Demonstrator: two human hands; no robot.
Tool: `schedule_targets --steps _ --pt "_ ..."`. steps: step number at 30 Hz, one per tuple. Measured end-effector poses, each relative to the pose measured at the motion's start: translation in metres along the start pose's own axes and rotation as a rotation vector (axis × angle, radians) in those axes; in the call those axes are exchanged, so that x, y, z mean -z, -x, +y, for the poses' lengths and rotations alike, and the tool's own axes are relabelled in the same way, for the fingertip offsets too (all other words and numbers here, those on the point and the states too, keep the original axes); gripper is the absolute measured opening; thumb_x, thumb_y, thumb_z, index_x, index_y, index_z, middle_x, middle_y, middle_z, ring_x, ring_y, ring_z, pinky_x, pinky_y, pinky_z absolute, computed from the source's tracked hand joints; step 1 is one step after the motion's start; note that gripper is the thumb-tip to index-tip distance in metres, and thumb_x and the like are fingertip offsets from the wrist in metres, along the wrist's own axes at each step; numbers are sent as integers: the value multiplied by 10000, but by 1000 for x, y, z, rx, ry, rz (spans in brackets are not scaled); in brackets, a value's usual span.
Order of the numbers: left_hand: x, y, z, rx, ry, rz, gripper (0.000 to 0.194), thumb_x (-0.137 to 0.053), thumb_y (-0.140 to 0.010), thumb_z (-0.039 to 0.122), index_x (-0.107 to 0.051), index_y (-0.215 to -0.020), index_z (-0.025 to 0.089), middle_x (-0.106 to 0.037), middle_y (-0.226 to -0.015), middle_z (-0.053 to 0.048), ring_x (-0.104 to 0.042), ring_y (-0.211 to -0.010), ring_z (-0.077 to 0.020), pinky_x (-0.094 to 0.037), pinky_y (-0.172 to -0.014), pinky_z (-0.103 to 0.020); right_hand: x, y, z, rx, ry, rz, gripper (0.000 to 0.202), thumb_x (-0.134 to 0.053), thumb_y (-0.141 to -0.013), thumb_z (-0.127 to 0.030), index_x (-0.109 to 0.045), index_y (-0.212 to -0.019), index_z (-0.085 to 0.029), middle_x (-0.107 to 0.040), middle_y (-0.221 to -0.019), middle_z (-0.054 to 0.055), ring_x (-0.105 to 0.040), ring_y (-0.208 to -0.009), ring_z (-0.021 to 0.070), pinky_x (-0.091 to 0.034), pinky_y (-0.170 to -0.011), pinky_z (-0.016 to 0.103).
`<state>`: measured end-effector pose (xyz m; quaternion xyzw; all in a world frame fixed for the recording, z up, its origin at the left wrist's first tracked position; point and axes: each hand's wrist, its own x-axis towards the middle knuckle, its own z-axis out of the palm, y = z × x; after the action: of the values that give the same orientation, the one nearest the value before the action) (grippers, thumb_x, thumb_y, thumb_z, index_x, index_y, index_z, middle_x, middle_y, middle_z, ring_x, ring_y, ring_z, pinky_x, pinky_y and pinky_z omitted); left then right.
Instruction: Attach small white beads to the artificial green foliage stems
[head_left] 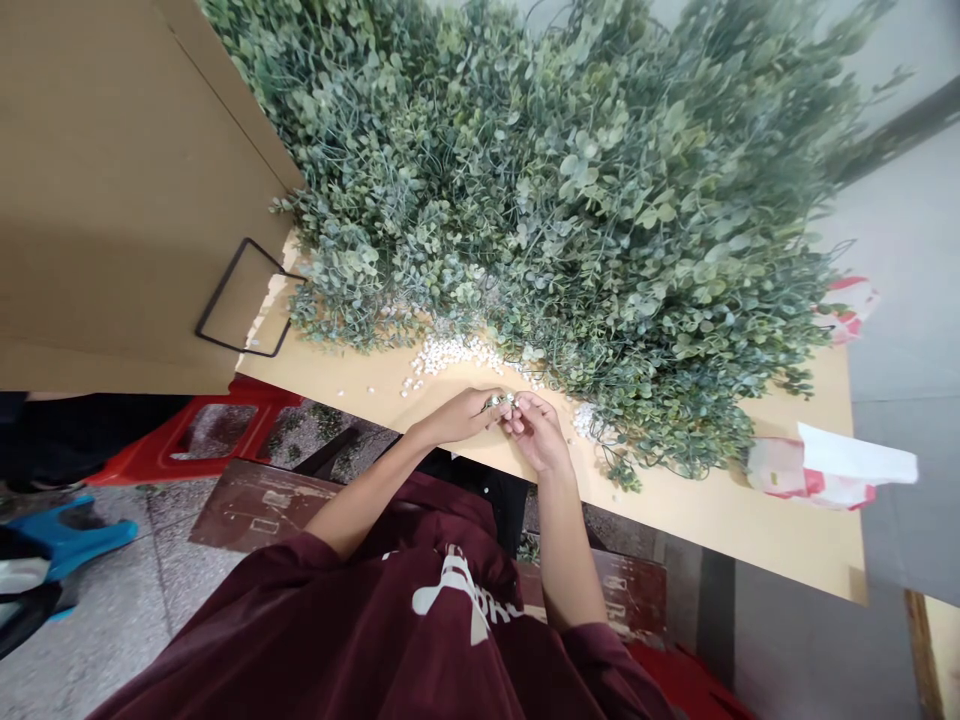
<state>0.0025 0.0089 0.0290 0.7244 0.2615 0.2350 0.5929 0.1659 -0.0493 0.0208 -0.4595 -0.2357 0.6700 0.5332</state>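
Observation:
My left hand (471, 413) and my right hand (537, 428) meet over the near edge of the table. Pinched between their fingers is a small leafy sprig (498, 401) with pale bits on it; its details are too small to make out. Just beyond my hands lies a scatter of small white beads (456, 353). Another little heap of white beads (589, 420) sits to the right of my right hand. Behind them rises a large pile of artificial greenery (510, 190) with small grey-green leaves.
A tall cardboard box (135, 200) stands at the left, beside a black wire frame (217, 290). On the table (795, 540), a red and white plastic packet (780, 465) lies at the right. Red (217, 430) and blue stools (82, 540) are on the floor at left.

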Motion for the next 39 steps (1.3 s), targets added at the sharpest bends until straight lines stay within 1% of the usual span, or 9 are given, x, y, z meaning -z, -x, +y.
schedule_targets --steps 9,12,15,17,20,23,28,33,39 --pt "2 -2 -2 11 -107 -9 395 -360 -978 452 -559 -818 151 -628 -733 -22 -588 -681 -127 -446 -680 -228 -1 -2 -2 9 21 -21 192 -727 -777 -350 -606 -753 -203 -493 -587 -44 -394 -485 77 -419 -515 221" --pt "10 -17 -3 -16 -184 8 358 -355 -983 391 -549 -800 152 -612 -711 -16 -560 -656 -125 -433 -671 -228 -2 -16 -10 32 27 -22 201 -735 -767 -358 -612 -770 -200 -522 -622 -35 -413 -502 78 -420 -514 218" --pt "24 -40 -5 -48 -321 45 310 -376 -973 316 -539 -764 155 -585 -671 -6 -525 -620 -122 -412 -657 -228 -3 -37 -21 122 81 -32 222 -744 -757 -373 -614 -764 -194 -539 -659 -27 -442 -530 75 -415 -518 205" --pt "31 -53 -7 -59 -398 44 272 -389 -961 284 -538 -770 159 -565 -646 2 -511 -605 -125 -398 -639 -229 -3 -50 -27 173 103 -24 233 -756 -742 -382 -616 -769 -197 -534 -662 -32 -439 -533 74 -419 -524 204" --pt "37 -62 -10 -68 -424 70 259 -375 -958 263 -524 -770 165 -549 -639 6 -511 -604 -127 -388 -628 -228 -3 -60 -31 205 109 -19 250 -761 -731 -403 -620 -777 -202 -537 -676 -29 -430 -533 74 -429 -531 210" --pt "37 -61 -13 -76 -424 89 251 -368 -958 265 -513 -778 169 -545 -647 8 -513 -612 -124 -387 -632 -223 -2 -62 -30 216 108 -23 252 -758 -737 -411 -621 -773 -202 -532 -675 -26 -434 -536 75 -429 -528 210" --pt "37 -58 -15 -79 -456 55 196 -381 -934 235 -521 -813 169 -552 -671 3 -516 -636 -130 -383 -633 -222 1 -60 -29 190 123 -34 247 -749 -752 -410 -616 -787 -204 -522 -661 -31 -447 -533 76 -422 -527 210" --pt "38 -61 -17 -65 -462 45 189 -375 -928 229 -519 -819 173 -553 -681 2 -515 -643 -134 -377 -638 -222 1 -61 -29 172 127 -38 210 -738 -763 -373 -610 -791 -208 -525 -647 -37 -457 -537 81 -428 -540 214" --pt "40 -62 -17 -52 -428 36 188 -385 -923 231 -527 -816 171 -546 -672 2 -512 -640 -138 -364 -632 -225 -3 -62 -26 208 168 27 235 -730 -754 -401 -593 -804 -217 -528 -653 -40 -446 -527 83 -434 -531 216"
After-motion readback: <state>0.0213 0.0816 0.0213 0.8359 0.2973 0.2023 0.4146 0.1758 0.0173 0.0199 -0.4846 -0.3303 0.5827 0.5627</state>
